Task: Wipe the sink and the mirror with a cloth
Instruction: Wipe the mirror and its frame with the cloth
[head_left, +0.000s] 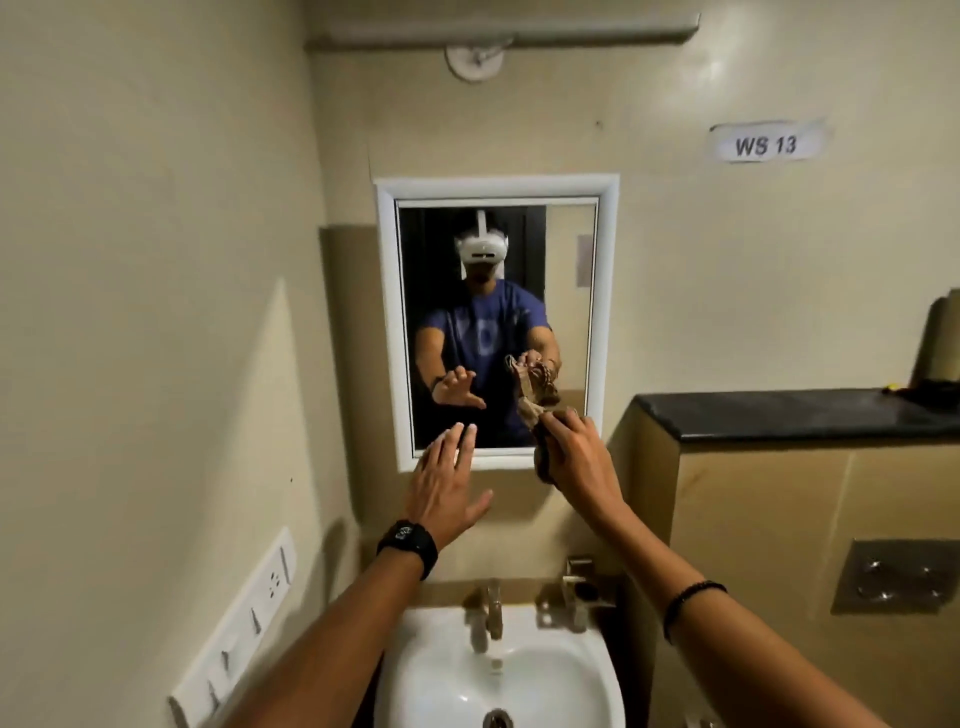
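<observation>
At the bottom centre of the frame sits the white sink (498, 670), with a metal tap (491, 613) at its back edge. Above it both forearms reach upward. The left hand (447, 488), a black watch (408, 545) on its wrist, is flat with its fingers spread, the fingertips at the mirror's lower frame. The right hand (576, 457) grips a bunched brown cloth (535, 415), which seems to touch the glass at the lower right of the white-framed mirror (496, 322) in the frame's centre.
</observation>
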